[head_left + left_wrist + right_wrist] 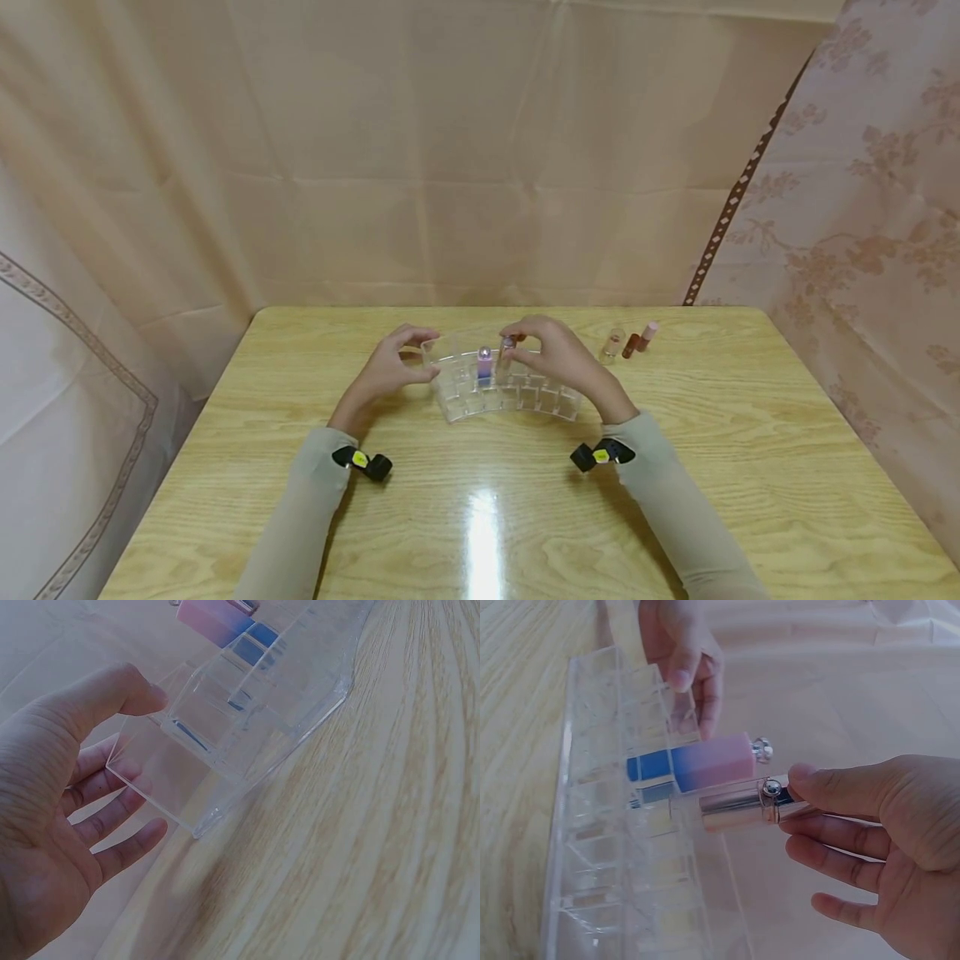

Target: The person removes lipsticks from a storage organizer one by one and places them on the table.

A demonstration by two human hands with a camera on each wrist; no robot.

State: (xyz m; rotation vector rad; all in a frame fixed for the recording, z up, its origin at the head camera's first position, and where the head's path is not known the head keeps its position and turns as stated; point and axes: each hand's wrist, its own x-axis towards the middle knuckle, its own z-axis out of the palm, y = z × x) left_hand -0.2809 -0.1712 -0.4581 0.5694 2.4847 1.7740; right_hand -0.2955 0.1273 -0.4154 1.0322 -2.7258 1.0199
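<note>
A clear, curved, stepped lipstick organizer (458, 407) with several compartments stands on the table. My left hand (390, 364) holds its left end, thumb on the front side and fingers behind the clear panel (169, 784). In a back-row compartment stands a pink-and-blue lipstick (716, 761) with a silver knob on top. Just to its right, my right hand (561, 360) pinches a rose-gold lipstick tube (739, 808) by its upper end, between thumb and fingers. The tube's lower end is right at the back row's compartments.
On the wooden table (465, 517), right of the organizer, are a small clear bottle (612, 345), a dark red tube (631, 345) and a pink-capped tube (648, 336). A beige curtain (480, 167) hangs behind the table's far edge.
</note>
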